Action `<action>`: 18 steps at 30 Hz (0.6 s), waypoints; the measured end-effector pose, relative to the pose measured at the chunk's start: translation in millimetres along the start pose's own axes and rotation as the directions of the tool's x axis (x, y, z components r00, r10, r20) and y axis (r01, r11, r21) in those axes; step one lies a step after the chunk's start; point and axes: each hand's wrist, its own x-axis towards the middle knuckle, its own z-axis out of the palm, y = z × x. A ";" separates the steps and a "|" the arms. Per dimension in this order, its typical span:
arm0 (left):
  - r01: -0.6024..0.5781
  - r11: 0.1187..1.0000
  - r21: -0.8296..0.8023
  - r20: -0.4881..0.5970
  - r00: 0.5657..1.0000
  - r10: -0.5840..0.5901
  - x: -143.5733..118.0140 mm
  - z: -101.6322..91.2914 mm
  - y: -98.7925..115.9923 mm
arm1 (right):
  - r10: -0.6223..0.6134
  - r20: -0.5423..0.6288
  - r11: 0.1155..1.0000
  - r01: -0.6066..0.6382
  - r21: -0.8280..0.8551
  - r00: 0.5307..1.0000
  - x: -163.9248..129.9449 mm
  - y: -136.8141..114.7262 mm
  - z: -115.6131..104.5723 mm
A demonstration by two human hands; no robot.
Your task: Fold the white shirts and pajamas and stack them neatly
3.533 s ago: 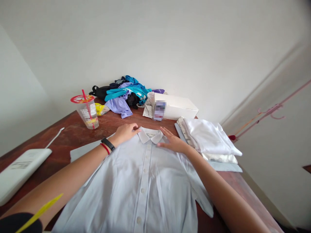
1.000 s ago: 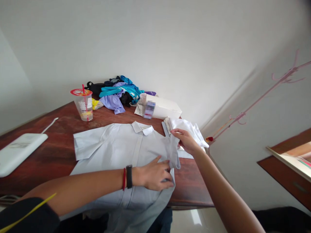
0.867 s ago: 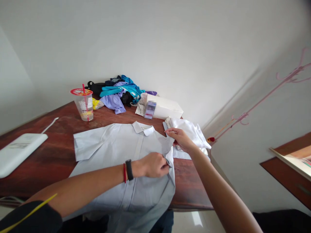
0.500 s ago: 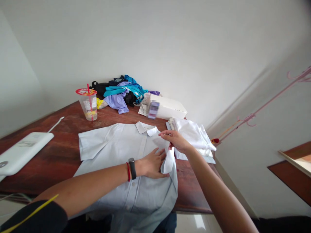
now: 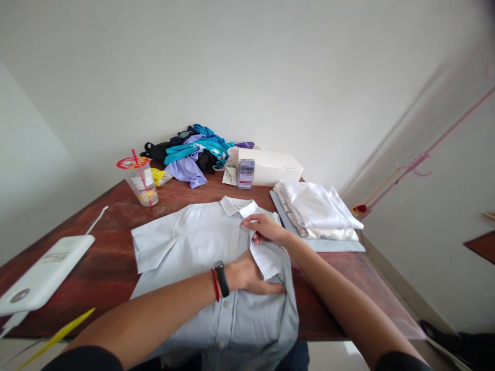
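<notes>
1. Head view: a pale blue short-sleeved shirt (image 5: 201, 242) lies front-up on a dark wooden table (image 5: 108, 268), buttoned, collar toward the wall, hem hanging over the near edge.
2. Left hand (image 5: 251, 275) lies flat on the shirt's right half; fingers stretched out and pressing the cloth, closed on nothing; the folded-in sleeve covers part of them; a black band and a red cord sit on that wrist.
3. Right hand (image 5: 265, 229) sits just below the collar; thumb and fingers pinch the edge of the sleeve that is turned in over the shirt front, the flap lying between the two hands.
4. The shirt's other sleeve lies spread flat on the table, untouched.
5. Just beside the right forearm: a stack of folded garments (image 5: 319, 211), white ones on top, a pale blue one at the bottom.
6. Behind the stack, against the wall: a white cardboard box (image 5: 270, 167); left of it, a loose heap of clothes (image 5: 195, 152) in teal, lilac and black.
7. Far left of the shirt: a clear plastic cup (image 5: 142, 180) with red lid and straw, upright; well apart from it, a white flat device (image 5: 42, 275) at the table's left edge.
</notes>
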 end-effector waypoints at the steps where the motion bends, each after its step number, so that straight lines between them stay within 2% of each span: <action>1: 0.019 1.000 -0.012 0.009 1.000 -0.019 0.1 -0.8 0.2 | -0.006 0.000 1.000 0.006 0.031 1.000 -0.2 2.2 -0.4; 4: 0.073 0.997 -0.034 0.014 0.997 -0.073 0.0 -0.7 -0.3 | -0.034 0.008 0.992 0.033 0.121 0.999 -3.2 7.0 -3.6; 8: 0.081 0.997 0.005 -0.022 0.996 -0.081 1.3 2.2 -0.6 | -0.053 0.005 0.984 0.051 0.172 0.999 -8.3 9.8 -11.4; 15: 0.074 0.992 0.103 0.022 0.997 -0.076 4.9 -3.5 5.0 | -0.003 -0.065 0.998 0.007 0.061 0.998 -11.7 12.0 -28.4; 18: 0.063 0.989 0.131 0.031 0.997 -0.067 3.5 -4.9 5.7 | -0.011 -0.077 0.997 0.005 -0.080 0.997 -14.6 10.8 -37.5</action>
